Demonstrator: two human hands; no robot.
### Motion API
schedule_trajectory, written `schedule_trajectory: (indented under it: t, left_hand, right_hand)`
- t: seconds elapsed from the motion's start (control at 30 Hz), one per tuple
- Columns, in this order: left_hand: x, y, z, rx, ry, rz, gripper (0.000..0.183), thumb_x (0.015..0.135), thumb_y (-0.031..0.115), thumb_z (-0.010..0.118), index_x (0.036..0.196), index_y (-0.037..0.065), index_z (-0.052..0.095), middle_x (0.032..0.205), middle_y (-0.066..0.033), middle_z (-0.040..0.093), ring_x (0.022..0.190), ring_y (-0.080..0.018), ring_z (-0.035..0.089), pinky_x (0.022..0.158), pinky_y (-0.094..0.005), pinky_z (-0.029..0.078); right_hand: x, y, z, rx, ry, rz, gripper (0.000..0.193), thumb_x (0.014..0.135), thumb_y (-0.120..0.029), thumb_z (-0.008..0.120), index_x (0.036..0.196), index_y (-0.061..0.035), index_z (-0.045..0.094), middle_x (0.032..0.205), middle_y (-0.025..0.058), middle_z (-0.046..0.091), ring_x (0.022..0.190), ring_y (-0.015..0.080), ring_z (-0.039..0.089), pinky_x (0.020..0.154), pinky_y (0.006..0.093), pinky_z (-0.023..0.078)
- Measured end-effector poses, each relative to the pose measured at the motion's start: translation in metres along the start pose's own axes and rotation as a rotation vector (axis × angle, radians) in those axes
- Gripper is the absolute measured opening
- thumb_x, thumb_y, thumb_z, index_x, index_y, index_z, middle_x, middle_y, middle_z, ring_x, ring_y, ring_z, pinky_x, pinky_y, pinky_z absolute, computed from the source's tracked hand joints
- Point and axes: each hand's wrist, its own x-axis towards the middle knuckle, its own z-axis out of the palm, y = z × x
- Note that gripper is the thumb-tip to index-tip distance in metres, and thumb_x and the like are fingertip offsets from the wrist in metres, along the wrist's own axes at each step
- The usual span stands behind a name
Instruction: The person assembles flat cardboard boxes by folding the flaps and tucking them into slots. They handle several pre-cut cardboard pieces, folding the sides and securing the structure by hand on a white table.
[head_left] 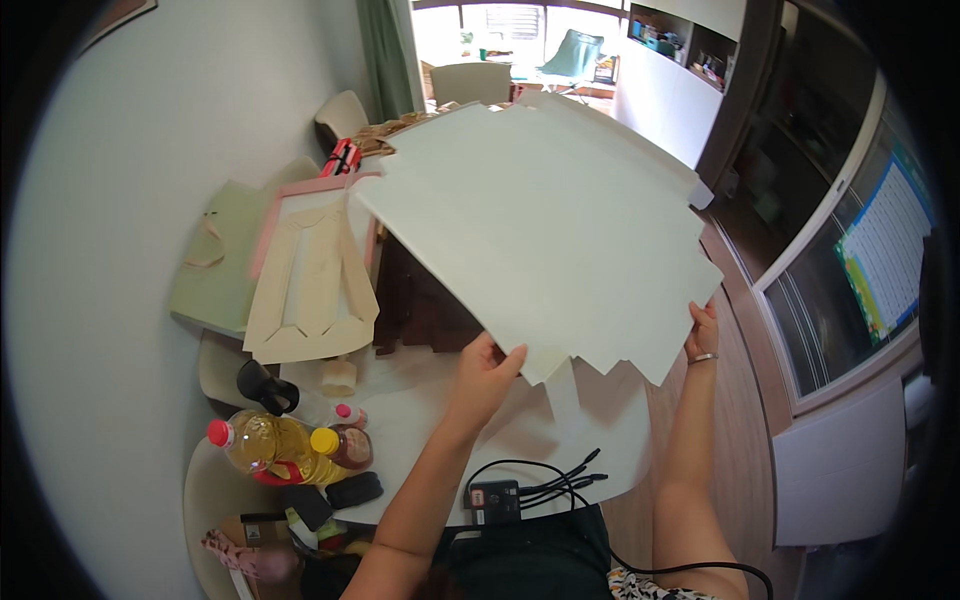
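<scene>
A large white cardboard sheet with notched, stepped edges and folded flaps is held up over the table, tilted. My left hand grips its near left edge, with the thumb on top and the other fingers mostly hidden underneath. At the near right corner, my right hand pinches the edge; a bracelet circles that wrist. To the left of the sheet lies a cream cut-out cardboard piece with folded sides, partly over a pink-edged frame or box. Dark brown material shows beneath the sheet's left edge.
On the white table, a black box with cables lies close to me. An oil bottle, a yellow-capped bottle and a tape roll stand at the left. Beyond are a green bag and chairs.
</scene>
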Motion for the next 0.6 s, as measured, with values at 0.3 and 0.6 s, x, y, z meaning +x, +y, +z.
schedule_trajectory:
  t: [0.3,0.6]
  left_hand:
    - [0.036,0.024,0.027,0.170,-0.164,0.083,0.024,0.092,0.004,0.058,0.114,-0.005,0.059,0.101,-0.0045,0.064,0.088,-0.0079,0.057,0.077,-0.0245,0.048]
    - [0.035,0.019,0.014,-0.048,-0.041,-0.038,0.039,0.080,0.001,0.065,0.117,-0.005,0.053,0.106,-0.0117,0.063,0.094,-0.0195,0.065,0.082,-0.0341,0.055]
  right_hand:
    - [-0.006,-0.004,-0.014,0.117,0.070,-0.137,0.059,0.089,0.010,0.042,0.144,-0.0073,0.033,0.139,0.0155,0.047,0.125,0.0301,0.050,0.104,0.0438,0.046]
    - [0.069,-0.012,0.013,-0.026,-0.038,0.005,0.049,0.090,0.006,0.048,0.136,-0.0052,0.041,0.129,0.0129,0.055,0.115,0.0270,0.057,0.096,0.0407,0.051]
